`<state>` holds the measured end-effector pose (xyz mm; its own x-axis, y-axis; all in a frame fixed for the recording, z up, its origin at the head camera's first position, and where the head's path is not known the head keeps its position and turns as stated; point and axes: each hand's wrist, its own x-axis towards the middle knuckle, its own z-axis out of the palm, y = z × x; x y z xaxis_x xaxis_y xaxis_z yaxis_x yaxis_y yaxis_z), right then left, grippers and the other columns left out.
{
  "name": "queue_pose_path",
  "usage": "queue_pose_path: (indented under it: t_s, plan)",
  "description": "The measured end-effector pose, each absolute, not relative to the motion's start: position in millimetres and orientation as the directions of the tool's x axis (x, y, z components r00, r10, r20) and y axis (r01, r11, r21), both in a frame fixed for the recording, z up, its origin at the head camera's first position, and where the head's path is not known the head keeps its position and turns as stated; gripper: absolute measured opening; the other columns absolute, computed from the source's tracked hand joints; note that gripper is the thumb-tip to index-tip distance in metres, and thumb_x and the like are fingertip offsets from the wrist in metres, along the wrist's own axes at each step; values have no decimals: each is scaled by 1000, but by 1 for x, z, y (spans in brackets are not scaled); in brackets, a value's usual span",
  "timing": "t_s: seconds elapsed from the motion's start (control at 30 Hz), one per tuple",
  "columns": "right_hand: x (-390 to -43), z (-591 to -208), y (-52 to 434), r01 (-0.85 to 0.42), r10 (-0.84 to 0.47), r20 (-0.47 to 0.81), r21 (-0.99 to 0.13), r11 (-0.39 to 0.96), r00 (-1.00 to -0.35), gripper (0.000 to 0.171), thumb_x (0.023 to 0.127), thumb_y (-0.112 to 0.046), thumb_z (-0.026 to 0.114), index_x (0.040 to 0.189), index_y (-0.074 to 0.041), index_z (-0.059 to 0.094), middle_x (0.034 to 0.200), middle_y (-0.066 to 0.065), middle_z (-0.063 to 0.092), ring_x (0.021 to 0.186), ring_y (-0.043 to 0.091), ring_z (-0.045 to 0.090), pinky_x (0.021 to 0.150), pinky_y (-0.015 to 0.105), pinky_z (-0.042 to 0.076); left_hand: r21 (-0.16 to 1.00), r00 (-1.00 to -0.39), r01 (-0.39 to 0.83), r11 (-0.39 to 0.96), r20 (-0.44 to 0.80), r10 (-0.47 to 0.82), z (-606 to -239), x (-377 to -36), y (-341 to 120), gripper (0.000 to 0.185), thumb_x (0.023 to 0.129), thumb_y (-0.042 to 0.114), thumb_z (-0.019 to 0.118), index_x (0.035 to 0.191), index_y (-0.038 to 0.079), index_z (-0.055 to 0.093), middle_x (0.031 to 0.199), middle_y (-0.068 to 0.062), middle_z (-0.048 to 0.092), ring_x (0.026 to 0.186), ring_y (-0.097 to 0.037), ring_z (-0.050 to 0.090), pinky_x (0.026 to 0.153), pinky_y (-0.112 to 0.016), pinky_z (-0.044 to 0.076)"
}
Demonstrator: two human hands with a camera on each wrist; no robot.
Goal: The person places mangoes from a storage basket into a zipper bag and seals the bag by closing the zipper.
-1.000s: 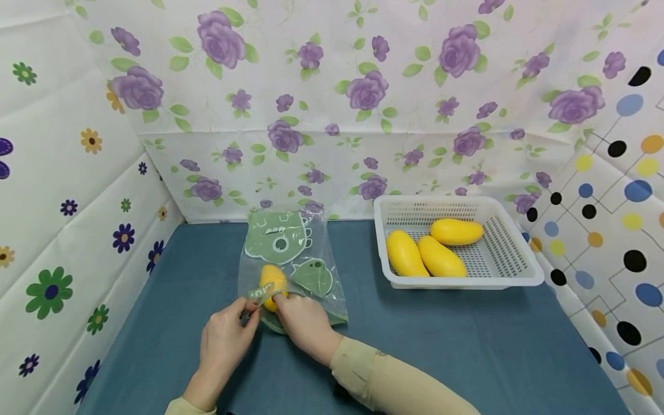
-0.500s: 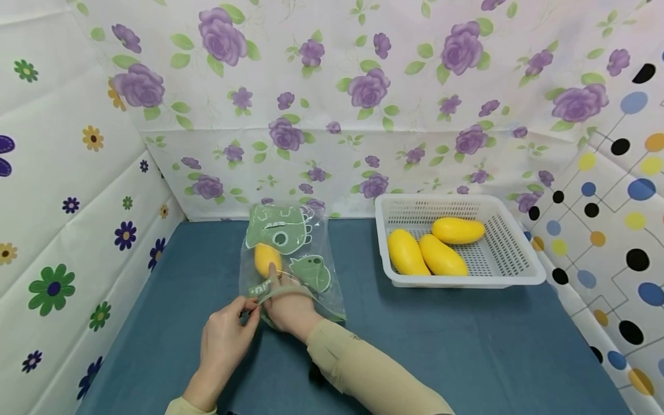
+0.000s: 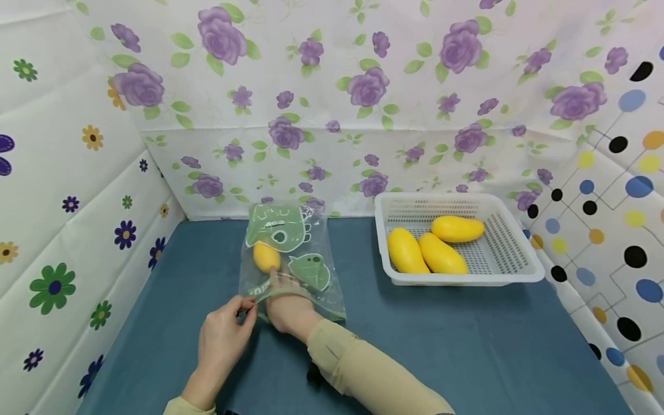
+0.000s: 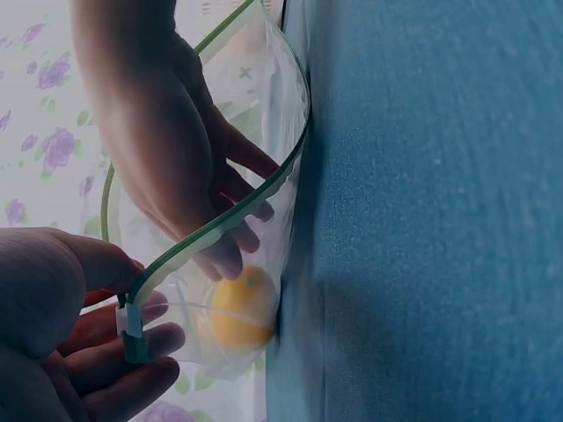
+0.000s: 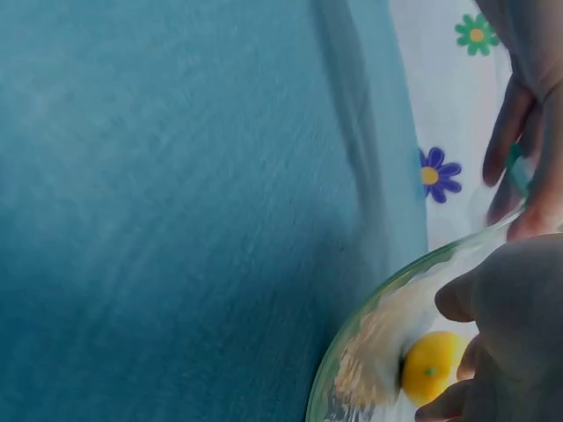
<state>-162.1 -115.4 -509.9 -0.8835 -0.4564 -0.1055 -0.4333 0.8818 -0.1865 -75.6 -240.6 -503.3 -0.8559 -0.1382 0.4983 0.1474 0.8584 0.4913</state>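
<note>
Change log, landmark = zip bag (image 3: 290, 262).

Mango (image 3: 267, 256): one second ago it sat just inside the bag mouth, at the near end. Half a second ago it lay about mid-bag. Now it is deeper again, its far end just under the printed green dinosaur at the bag's far half.

Right hand (image 3: 287, 302): one second ago it was outside the bag, at the mouth, fingers on the mango. Now it is inside the mouth up to the wrist, fingers (image 4: 230, 251) reaching toward the mango, just short of it in the left wrist view.

Bag mouth: wider open now, its green rim arched over the right hand.
</note>
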Motion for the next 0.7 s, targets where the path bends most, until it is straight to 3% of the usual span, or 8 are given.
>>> queue_pose_path:
  t_s: [0.13, 0.2, 0.27, 0.37, 0.43, 0.5, 0.7]
  plan:
    - [-153, -506, -109, -459, -485, -123, -194, 867, -866, 65, 116, -41, 44, 172, -15, 24, 171, 10, 36, 155, 25, 38, 120, 35, 39, 493, -857, 154, 857, 497, -132, -502, -75, -240, 14, 89, 1, 84, 90, 13, 76, 97, -8, 82, 69, -23, 76, 49, -37, 54]
    - [-149, -505, -105, -474, -501, -114, -203, 857, -858, 62, 115, -40, 46, 170, -14, 30, 168, 9, 40, 151, 24, 45, 114, 35, 46, 494, -860, 153, 856, 493, -131, -502, -75, -240, 13, 89, 2, 84, 91, 12, 76, 96, -8, 81, 68, -23, 76, 47, -34, 51]
    - [-144, -504, -101, -494, -521, -96, -214, 843, -848, 55, 116, -37, 47, 165, -13, 40, 159, 9, 51, 137, 23, 58, 101, 35, 55, 495, -860, 153, 855, 493, -131, -502, -74, -240, 12, 89, 2, 84, 91, 12, 77, 96, -8, 81, 67, -23, 76, 45, -31, 49]
    - [-138, -502, -94, -532, -556, -56, -227, 816, -829, 42, 115, -32, 49, 151, -11, 58, 129, 8, 69, 106, 21, 72, 79, 36, 61, 495, -858, 154, 855, 496, -133, -502, -74, -240, 13, 89, 2, 84, 91, 12, 77, 95, -8, 81, 66, -22, 75, 44, -31, 47]
    - [-134, -500, -89, -551, -576, -41, -241, 799, -817, 36, 116, -29, 49, 142, -11, 65, 112, 8, 73, 93, 21, 74, 75, 37, 61, 491, -854, 153, 858, 502, -135, -503, -75, -240, 14, 88, 1, 85, 91, 12, 77, 95, -8, 81, 67, -23, 76, 47, -35, 52]
    - [-131, -496, -85, -557, -584, -37, -257, 789, -811, 36, 116, -29, 48, 140, -10, 68, 109, 8, 75, 94, 21, 74, 77, 38, 61, 490, -852, 151, 859, 505, -138, -503, -75, -240, 14, 88, 1, 86, 90, 12, 77, 95, -8, 81, 69, -24, 76, 51, -40, 56]
    - [-125, -489, -73, -569, -604, -49, -281, 773, -795, 44, 117, -28, 46, 154, -7, 57, 143, 11, 66, 123, 23, 69, 94, 37, 59, 486, -848, 137, 863, 507, -151, -503, -76, -240, 14, 86, 1, 86, 90, 11, 78, 91, -8, 81, 74, -28, 78, 57, -49, 60]
